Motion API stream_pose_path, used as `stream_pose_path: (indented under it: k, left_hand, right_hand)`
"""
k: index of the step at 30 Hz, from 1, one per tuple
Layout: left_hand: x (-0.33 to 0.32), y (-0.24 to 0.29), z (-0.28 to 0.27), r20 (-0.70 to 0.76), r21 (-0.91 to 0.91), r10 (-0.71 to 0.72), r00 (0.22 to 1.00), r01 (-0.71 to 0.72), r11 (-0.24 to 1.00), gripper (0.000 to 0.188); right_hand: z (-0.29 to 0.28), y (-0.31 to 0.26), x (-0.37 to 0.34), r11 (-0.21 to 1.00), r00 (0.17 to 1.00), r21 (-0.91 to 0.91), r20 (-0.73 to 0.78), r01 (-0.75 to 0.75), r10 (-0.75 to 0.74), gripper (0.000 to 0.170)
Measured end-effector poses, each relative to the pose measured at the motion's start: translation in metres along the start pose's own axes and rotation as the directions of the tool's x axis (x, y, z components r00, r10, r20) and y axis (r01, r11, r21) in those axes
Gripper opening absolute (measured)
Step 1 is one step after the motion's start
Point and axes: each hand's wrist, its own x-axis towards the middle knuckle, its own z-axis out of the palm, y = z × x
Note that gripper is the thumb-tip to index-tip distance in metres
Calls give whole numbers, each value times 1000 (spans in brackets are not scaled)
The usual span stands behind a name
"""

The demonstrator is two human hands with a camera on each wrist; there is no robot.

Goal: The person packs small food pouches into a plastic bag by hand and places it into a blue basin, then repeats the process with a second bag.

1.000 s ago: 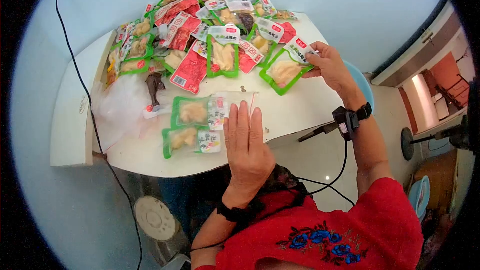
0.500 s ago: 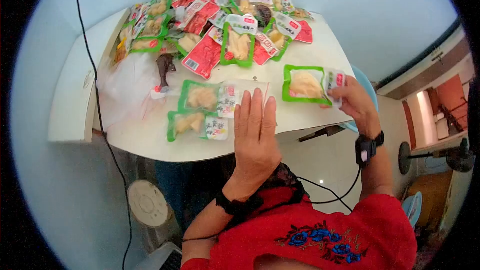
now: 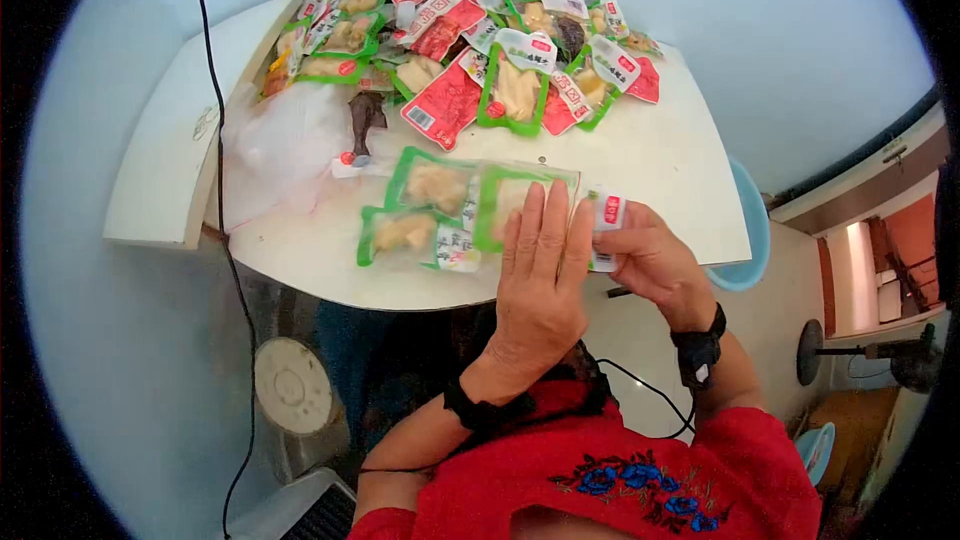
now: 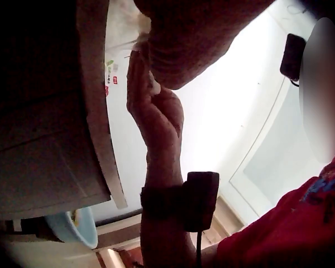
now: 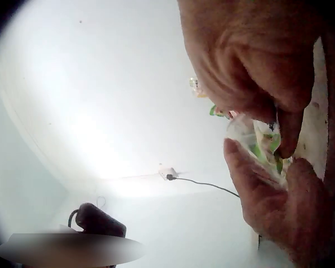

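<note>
My right hand (image 3: pixel 650 250) pinches the white printed end of a green-edged vacuum food pouch (image 3: pixel 492 202) in the head view. That pouch lies low over the table's front part, its window partly hidden by my left hand (image 3: pixel 540 285). The left hand's fingers are straight and spread over the pouch. Just left of it, two similar pouches with pale pieces inside, an upper pouch (image 3: pixel 437 185) and a lower pouch (image 3: pixel 404 232), lie one below the other, slightly overlapping. Both wrist views are dim; they show the hands close together.
A heap of green-edged and red food packets (image 3: pixel 440 90) fills the back of the white table (image 3: pixel 660 160). Clear plastic bags (image 3: pixel 285 145) and a dark packed piece (image 3: pixel 365 125) lie at left. A black cable (image 3: pixel 222 190) hangs down the left side; a blue basin (image 3: pixel 745 240) stands beyond the right edge.
My right hand has brought the pouch from beside the heap down and left, turning it sideways, to the two other pouches. The left hand stays flat with straight fingers, now over the pouch.
</note>
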Motion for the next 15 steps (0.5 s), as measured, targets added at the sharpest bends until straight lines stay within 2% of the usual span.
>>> stream_pose_path:
  k: [2, 6, 9, 12, 13, 15]
  left_hand:
    - [0, 0, 1, -15, -7, 6, 1000, -6, 1000, 56]
    - [-1, -1, -2, -20, -12, 12, 1000, -12, 1000, 55]
    - [1, -3, -7, -38, -51, 11, 999, -13, 999, 56]
    - [1, -5, -6, -70, -53, 13, 997, -17, 998, 56]
    - [0, -6, -7, -69, -56, 10, 998, -14, 998, 57]
    - [1, -6, -5, -66, -73, 18, 998, -22, 997, 57]
  right_hand:
    - [12, 3, 9, 999, 993, 39, 117, -23, 18, 37]
    - [35, 15, 30, 983, 995, 183, 98, 16, -34, 25]
    - [34, 24, 46, 976, 983, 217, 171, 26, -64, 24]
    - [54, 20, 36, 989, 992, 97, 61, 107, -114, 17]
    - [52, 22, 39, 979, 980, -91, 93, 183, -175, 15]
    - [39, 26, 46, 831, 942, -444, 181, 336, -284, 11]
